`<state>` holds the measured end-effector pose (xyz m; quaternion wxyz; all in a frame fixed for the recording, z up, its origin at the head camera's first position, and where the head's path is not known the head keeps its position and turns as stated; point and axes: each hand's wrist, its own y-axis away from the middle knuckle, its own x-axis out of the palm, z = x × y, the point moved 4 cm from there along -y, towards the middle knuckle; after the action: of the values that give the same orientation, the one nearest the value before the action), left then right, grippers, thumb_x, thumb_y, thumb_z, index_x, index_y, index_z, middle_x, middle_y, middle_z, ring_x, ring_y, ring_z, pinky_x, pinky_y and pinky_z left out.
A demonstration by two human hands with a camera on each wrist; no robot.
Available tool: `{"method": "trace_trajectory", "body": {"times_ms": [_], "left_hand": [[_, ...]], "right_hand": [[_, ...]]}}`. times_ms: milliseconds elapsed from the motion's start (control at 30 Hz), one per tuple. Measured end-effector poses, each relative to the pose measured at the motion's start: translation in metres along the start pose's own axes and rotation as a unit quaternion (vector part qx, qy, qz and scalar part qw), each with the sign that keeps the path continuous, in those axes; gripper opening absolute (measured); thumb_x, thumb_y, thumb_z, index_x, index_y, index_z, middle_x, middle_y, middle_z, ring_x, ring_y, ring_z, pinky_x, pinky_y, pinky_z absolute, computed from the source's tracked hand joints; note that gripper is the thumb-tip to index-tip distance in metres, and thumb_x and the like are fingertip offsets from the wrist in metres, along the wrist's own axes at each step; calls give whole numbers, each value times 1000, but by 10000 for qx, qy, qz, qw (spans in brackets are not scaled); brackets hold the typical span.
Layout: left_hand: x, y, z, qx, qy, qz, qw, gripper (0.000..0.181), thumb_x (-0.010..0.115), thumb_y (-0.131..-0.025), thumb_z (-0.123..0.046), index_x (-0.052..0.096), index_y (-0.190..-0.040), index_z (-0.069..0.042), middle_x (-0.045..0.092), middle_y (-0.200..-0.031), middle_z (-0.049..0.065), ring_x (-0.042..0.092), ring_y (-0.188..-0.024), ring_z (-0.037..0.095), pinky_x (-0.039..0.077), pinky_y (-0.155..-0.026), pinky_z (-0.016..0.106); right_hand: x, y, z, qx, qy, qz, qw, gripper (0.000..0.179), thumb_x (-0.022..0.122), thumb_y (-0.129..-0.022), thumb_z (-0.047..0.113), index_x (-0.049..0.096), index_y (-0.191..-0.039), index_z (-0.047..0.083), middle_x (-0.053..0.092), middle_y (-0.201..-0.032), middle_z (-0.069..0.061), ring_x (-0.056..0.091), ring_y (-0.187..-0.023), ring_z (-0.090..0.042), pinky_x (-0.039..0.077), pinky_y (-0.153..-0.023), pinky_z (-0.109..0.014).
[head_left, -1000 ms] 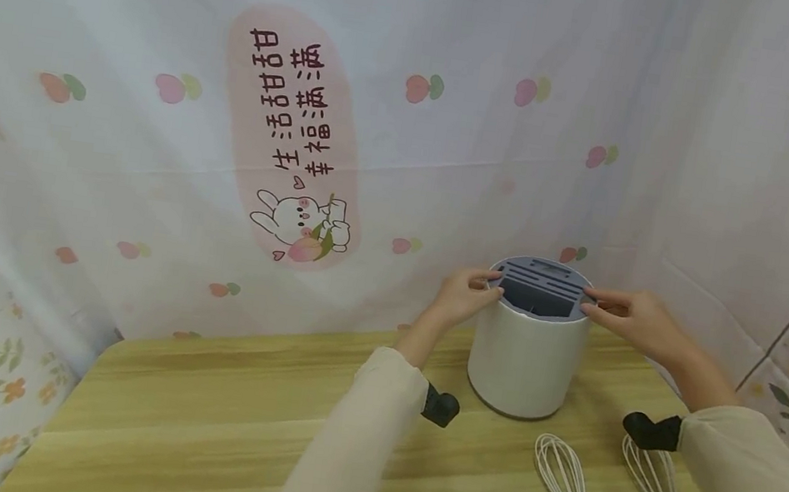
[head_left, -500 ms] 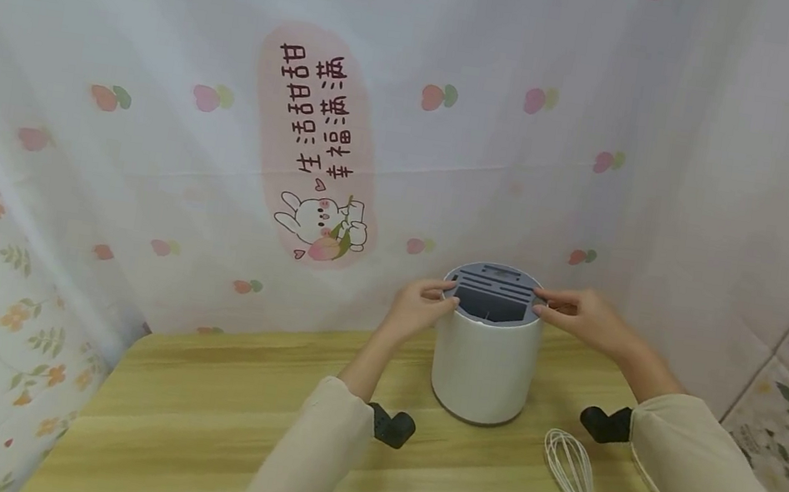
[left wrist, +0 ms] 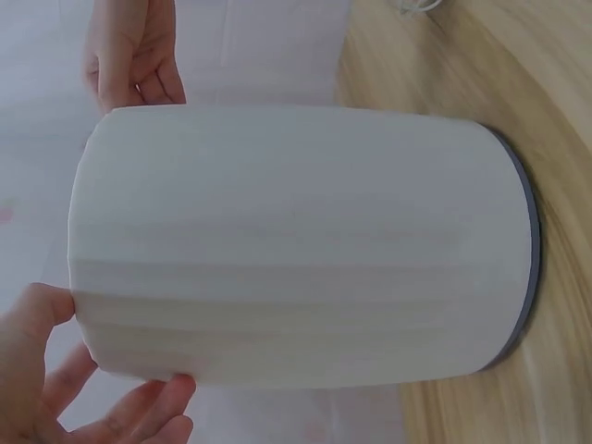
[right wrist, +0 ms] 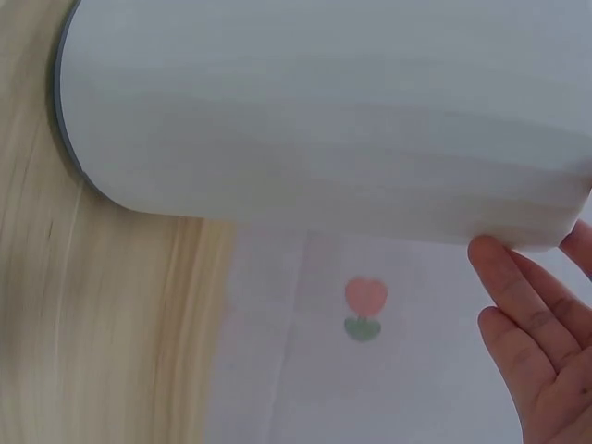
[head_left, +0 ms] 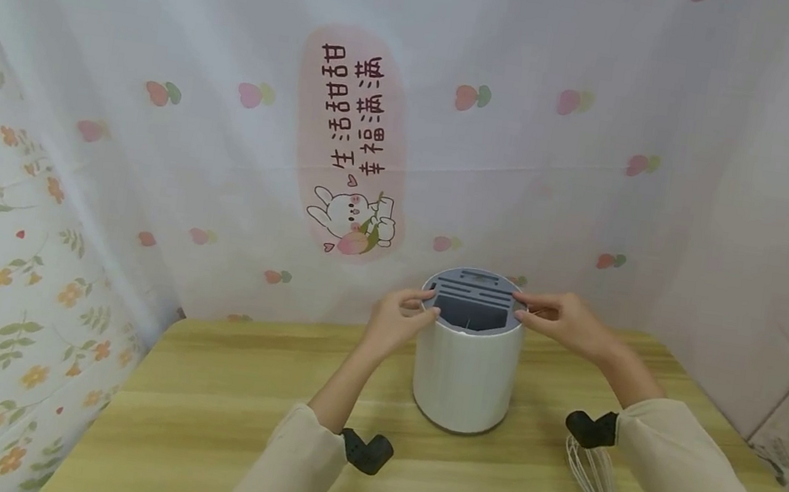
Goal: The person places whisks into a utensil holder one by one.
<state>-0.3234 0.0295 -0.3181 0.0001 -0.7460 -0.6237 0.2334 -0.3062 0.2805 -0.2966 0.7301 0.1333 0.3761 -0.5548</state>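
Note:
A white cylindrical utensil holder [head_left: 464,382] with a slotted grey top [head_left: 473,292] stands upright on the wooden table. My left hand [head_left: 395,320] grips its upper rim from the left, thumb and fingertips at the edge. On the opposite side, my right hand [head_left: 565,325] pinches the rim with thumb and fingers. The white wall of the holder [left wrist: 296,245] fills most of the left wrist view, my left fingers [left wrist: 139,412] at its upper end. In the right wrist view, my right fingers [right wrist: 523,301] touch the wall near the top.
To the right of the holder lies a whisk [head_left: 599,485] with a white handle, partly under the right sleeve [head_left: 701,491]. The wooden table [head_left: 205,404] extends to the left. A printed curtain [head_left: 223,171] hangs right behind the table's back edge.
Both hands have shifted the holder left across the table and a little nearer, away from the whisk. The head view has turned left. A second whisk, visible earlier, is out of sight.

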Motion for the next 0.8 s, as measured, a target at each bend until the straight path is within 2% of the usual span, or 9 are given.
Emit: {"method": "trace_trajectory", "body": {"times_ms": [333, 400, 500, 600, 800], "left_hand": [[-24, 27, 1, -3, -154, -256, 9996, 34, 68, -82, -19, 65, -114, -8, 60, -115, 15, 64, -89, 24, 51, -72, 32], [-29, 32, 0, 67, -159, -307, 9994, 34, 69, -82, -18, 65, -113, -6, 60, -115, 15, 63, -92, 26, 51, -71, 32], [-37, 41, 0, 15, -114, -327, 9994, 33, 69, -82, -18, 65, -113, -6, 59, -118, 12, 59, -100, 26, 51, -73, 32], [-44, 50, 0, -85, -71, -319, 9994, 34, 68, -82, -19, 65, -113, -7, 57, -120, 11, 59, -100, 27, 51, -74, 33], [-55, 70, -2, -196, 16, -167, 9997, 36, 68, -83, -22, 64, -116, -9, 55, -123, 13, 60, -97, 30, 51, -75, 35]], "right_hand": [[21, -4, 18, -297, -61, 197, 9993, 45, 58, -91, 23, 51, -128, -2, 56, -118, -24, 60, -100, -31, 46, -83, -46], [25, -5, 22, -332, -71, 259, 9991, 45, 58, -91, 24, 51, -128, -2, 56, -119, -24, 60, -100, -30, 47, -82, -45], [31, -5, 31, -395, -11, 349, 9986, 46, 59, -91, 24, 51, -127, -2, 56, -119, -24, 60, -99, -29, 48, -81, -43], [36, -4, 42, -567, 243, 499, 9968, 46, 58, -91, 24, 51, -126, -5, 59, -111, -24, 62, -94, -26, 49, -76, -39], [43, 1, 61, -867, 761, 731, 9906, 46, 58, -91, 23, 52, -123, -10, 65, -100, -15, 63, -83, -19, 50, -68, -30]]}}
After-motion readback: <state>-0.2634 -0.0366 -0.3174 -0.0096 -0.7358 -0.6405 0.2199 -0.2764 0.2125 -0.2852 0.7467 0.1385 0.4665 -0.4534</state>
